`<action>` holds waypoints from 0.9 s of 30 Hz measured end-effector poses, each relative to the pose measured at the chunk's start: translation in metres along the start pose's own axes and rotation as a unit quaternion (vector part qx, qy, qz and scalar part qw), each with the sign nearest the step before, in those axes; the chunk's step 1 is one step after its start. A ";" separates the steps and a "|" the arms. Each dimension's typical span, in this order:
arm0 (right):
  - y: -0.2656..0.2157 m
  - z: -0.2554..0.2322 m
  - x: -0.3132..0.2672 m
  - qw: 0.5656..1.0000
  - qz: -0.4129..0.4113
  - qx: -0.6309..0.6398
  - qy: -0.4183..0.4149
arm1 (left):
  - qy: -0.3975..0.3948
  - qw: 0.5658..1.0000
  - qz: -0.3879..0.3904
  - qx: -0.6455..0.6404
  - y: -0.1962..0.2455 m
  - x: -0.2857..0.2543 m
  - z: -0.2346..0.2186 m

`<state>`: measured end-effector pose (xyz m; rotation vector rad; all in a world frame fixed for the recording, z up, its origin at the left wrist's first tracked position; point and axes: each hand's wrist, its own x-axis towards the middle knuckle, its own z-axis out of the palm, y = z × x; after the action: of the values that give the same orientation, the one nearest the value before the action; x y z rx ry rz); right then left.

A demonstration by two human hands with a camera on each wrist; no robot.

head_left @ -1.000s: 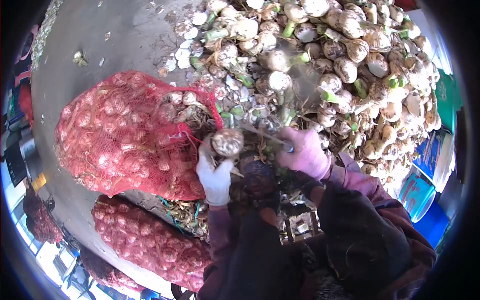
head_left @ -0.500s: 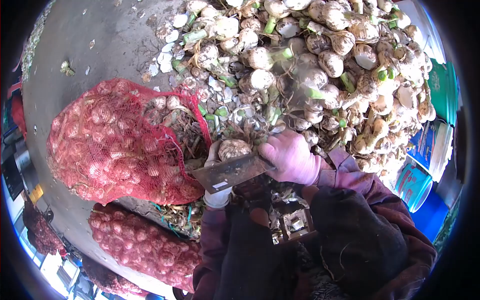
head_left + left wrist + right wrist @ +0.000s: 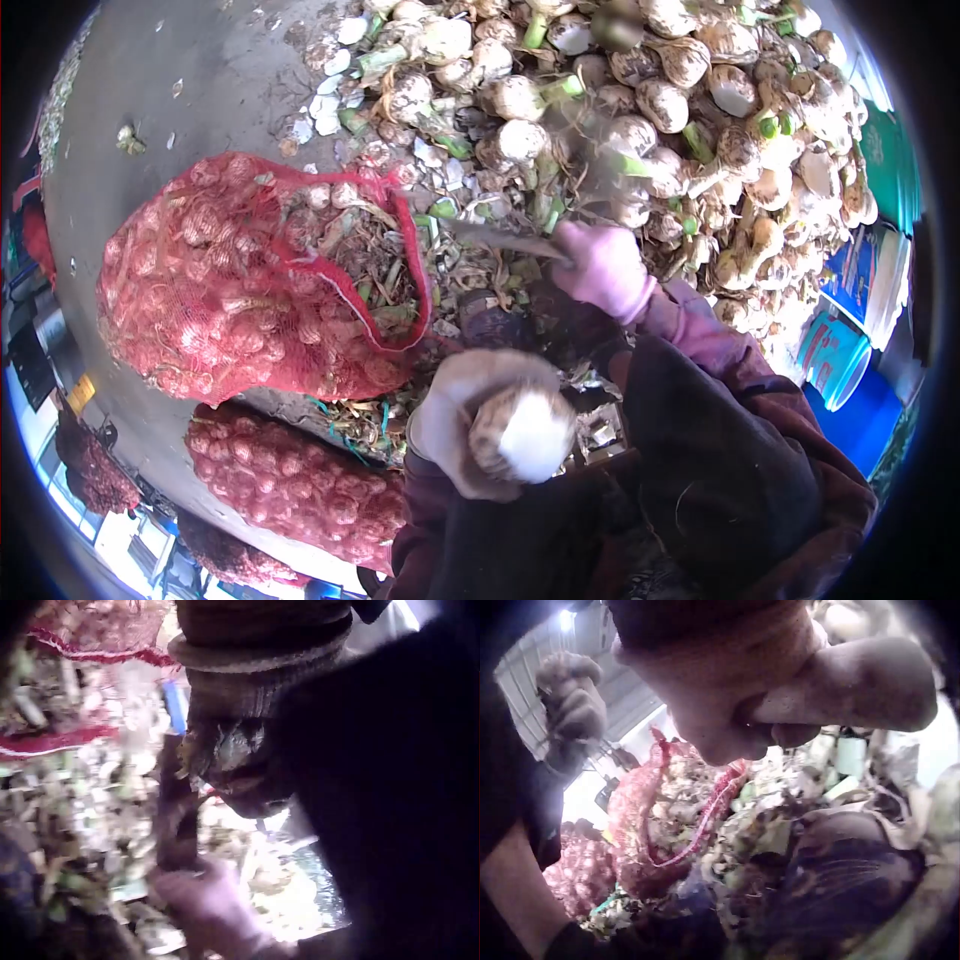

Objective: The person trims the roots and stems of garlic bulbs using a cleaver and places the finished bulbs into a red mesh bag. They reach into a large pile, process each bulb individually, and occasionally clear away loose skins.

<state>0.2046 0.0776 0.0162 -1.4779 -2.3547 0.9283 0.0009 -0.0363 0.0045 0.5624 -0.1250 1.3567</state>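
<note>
In the head view my gloved left hand (image 3: pixel 450 420) grips a garlic bulb (image 3: pixel 525 440), raised close to the camera. The bulb's flat white face points up toward the camera. My right hand (image 3: pixel 605 270) holds a broad-bladed knife (image 3: pixel 505 240), its blurred blade pointing left over scattered trimmings, apart from the bulb. The left wrist view shows that right hand (image 3: pixel 217 900) below, with the dark blade (image 3: pixel 176 817) rising from it. At the upper left of the right wrist view, the left hand (image 3: pixel 574 709) is lifted with curled fingers.
A red mesh sack (image 3: pixel 230 290) of garlic lies at left, its mouth toward the hands. Behind it lies another full sack (image 3: pixel 300 485). A large heap of garlic (image 3: pixel 690 120) fills the upper right, beside a turquoise bucket (image 3: pixel 832 360). Trimmings (image 3: pixel 480 190) litter the ground between.
The left hand has lifted the bulb from beside the sack toward the body and camera, turning a white face up. The knife, which overlapped the bulb half a second ago, has moved away from it.
</note>
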 end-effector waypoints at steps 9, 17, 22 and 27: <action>-0.018 -0.008 -0.001 0.901 0.143 0.346 -0.218 | 0.234 0.620 -0.139 0.736 0.012 0.082 0.009; -0.030 -0.006 -0.004 0.983 0.075 0.142 -0.092 | 0.591 0.765 -0.068 0.246 -0.004 0.066 0.009; -0.026 -0.014 0.003 0.993 0.048 0.096 -0.048 | 0.582 0.772 -0.112 0.229 0.002 0.064 0.008; -0.019 -0.009 0.001 0.993 0.033 0.091 -0.071 | 0.483 0.824 -0.176 0.237 0.013 0.053 0.005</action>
<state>0.1949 0.0765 0.0347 -1.4702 -2.2561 1.2654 0.0016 0.0099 0.0346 0.2197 1.1257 1.1574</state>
